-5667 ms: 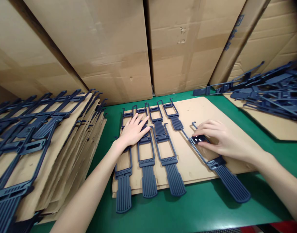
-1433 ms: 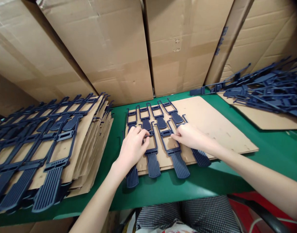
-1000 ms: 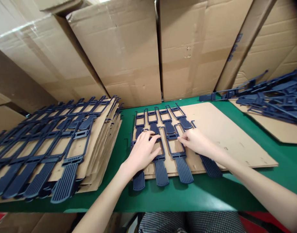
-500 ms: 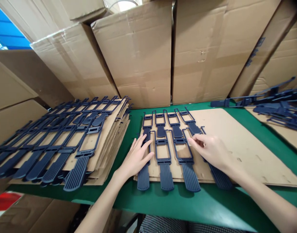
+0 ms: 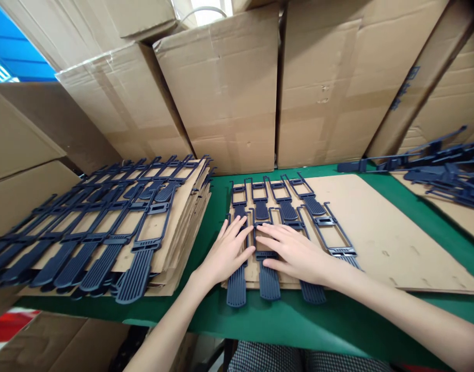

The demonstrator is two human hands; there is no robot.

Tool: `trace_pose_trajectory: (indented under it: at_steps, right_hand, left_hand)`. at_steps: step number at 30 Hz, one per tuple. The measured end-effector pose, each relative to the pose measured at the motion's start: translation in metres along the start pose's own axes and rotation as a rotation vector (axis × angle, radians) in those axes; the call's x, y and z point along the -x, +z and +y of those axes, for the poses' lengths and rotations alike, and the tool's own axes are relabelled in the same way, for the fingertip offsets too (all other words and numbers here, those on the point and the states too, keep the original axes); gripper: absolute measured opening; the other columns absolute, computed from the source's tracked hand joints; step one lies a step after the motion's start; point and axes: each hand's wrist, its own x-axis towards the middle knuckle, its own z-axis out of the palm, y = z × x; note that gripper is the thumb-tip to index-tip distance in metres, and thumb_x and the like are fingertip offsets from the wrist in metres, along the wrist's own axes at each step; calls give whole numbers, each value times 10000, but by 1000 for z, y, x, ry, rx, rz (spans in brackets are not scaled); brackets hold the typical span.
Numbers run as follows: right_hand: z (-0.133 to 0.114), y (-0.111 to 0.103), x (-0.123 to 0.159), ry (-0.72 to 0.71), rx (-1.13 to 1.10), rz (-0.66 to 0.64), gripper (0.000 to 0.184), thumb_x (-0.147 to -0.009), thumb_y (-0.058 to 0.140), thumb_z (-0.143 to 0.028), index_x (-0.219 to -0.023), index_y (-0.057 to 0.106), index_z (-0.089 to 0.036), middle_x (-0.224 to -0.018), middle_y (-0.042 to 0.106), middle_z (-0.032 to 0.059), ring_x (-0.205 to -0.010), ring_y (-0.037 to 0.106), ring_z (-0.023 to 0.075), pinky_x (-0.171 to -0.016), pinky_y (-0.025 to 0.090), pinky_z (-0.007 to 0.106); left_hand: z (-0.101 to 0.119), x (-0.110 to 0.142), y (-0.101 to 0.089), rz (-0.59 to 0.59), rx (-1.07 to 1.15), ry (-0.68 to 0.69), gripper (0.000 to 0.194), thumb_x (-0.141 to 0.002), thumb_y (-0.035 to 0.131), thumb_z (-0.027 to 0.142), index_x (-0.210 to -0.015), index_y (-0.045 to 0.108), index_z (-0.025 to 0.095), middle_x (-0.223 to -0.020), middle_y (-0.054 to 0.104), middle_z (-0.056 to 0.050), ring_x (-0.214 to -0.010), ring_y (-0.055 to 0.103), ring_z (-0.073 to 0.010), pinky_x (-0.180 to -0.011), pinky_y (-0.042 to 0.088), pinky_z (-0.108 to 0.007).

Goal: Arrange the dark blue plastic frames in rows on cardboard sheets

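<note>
Two rows of dark blue plastic frames with ribbed, paddle-shaped ends lie on a flat cardboard sheet (image 5: 392, 232). My left hand (image 5: 231, 248) rests with fingers spread over the leftmost frame (image 5: 236, 289) of the near row. Beside it, my right hand (image 5: 291, 250) lies flat, fingers stretched out, across the second frame (image 5: 269, 284) and part of the third frame (image 5: 313, 292). Farther right, the fourth near frame (image 5: 333, 235) is partly covered by my right wrist. Several smaller-looking frames (image 5: 287, 206) make up the far row. Neither hand grips anything.
To the left stands a stack of cardboard sheets (image 5: 183, 232) with more blue frames (image 5: 136, 274) on top. A loose pile of blue parts (image 5: 442, 175) lies at the right on cardboard. Large cardboard boxes (image 5: 229, 103) line the back of the green table (image 5: 283, 330).
My right hand has moved left from the fourth near frame to the second and third, and its pinched fingers have opened out flat. My left hand stays over the leftmost frame.
</note>
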Motion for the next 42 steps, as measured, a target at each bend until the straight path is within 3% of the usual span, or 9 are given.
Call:
trace_pose_trajectory:
  at_steps: [10, 14, 19, 25, 30, 33, 37, 39, 42]
  right_hand:
    - [-1, -7, -6, -6, -76, 23, 403, -879, 493, -406, -1220, 543, -195, -1319, 489, 108, -1250, 411, 256, -1033, 354, 457]
    - [4, -5, -11, 10, -76, 67, 465, -888, 461, -450, -1265, 518, -184, -1369, 442, 121, -1307, 347, 263, -1051, 339, 461]
    - [10, -1, -20, 25, -33, -11, 544, -878, 469, -479, -1312, 482, -152, -1424, 378, 128, -1339, 305, 259, -1096, 273, 465]
    - [10, 0, -33, 38, -3, -1, 466, -863, 509, -452, -1174, 567, -110, -1416, 375, 169, -1360, 250, 288, -1088, 283, 467]
    - [14, 6, -42, 15, -98, -4, 381, -877, 490, -453, -1071, 579, -138, -1312, 501, 157, -1280, 401, 263, -1087, 283, 467]
    - [20, -2, -43, 6, -111, -11, 399, -880, 483, -454, -1114, 563, -141, -1323, 490, 148, -1275, 403, 259, -1075, 299, 452]
    - [38, -28, -33, 83, -107, 130, 326, -893, 474, -388, -1099, 574, -156, -1227, 559, 115, -1173, 488, 238, -988, 389, 413]
    - [48, -38, -23, 126, -99, 177, 243, -899, 462, -331, -992, 611, -162, -1108, 609, 92, -1078, 539, 219, -943, 413, 394]
    - [56, -40, -5, 124, -86, 147, 205, -876, 501, -322, -912, 640, -175, -1023, 625, 77, -1001, 563, 209, -904, 425, 378]
  left_hand:
    - [13, 4, 8, 9, 35, -33, 642, -925, 369, 467, -1457, 148, 183, -1523, 178, -119, -1411, 74, -222, -1138, 114, -483]
    - [12, 2, 8, 35, 56, -33, 661, -934, 347, 449, -1471, 53, 198, -1538, 98, -109, -1411, 15, -219, -1137, 111, -474]
    - [-1, -5, 3, 7, 22, -81, 605, -942, 300, 474, -1459, 170, 189, -1535, 103, -118, -1409, -4, -220, -1131, 81, -486]
    - [-15, -8, 9, -59, -1, -81, 617, -929, 296, 521, -1449, 222, 198, -1530, 127, -119, -1411, 39, -229, -1120, 91, -505]
    - [-19, -8, 9, -72, 13, -79, 602, -930, 301, 514, -1455, 189, 241, -1534, 120, -102, -1412, 59, -229, -1109, 90, -529]
    - [-19, -10, 4, -91, 20, -77, 618, -925, 311, 526, -1455, 189, 232, -1531, 122, -118, -1410, 66, -241, -1101, 77, -550]
    - [-15, -20, -9, -67, 35, -63, 613, -925, 302, 536, -1446, 228, 221, -1534, 115, -118, -1411, 27, -237, -1112, 60, -525]
    - [-12, -31, -16, -43, 34, -5, 577, -932, 312, 511, -1433, 263, 230, -1532, 147, -102, -1412, 44, -219, -1122, 63, -495]
    - [-6, -52, -21, -51, 19, 140, 529, -933, 367, 461, -1410, 314, 237, -1520, 208, -85, -1411, 95, -193, -1131, 78, -459]
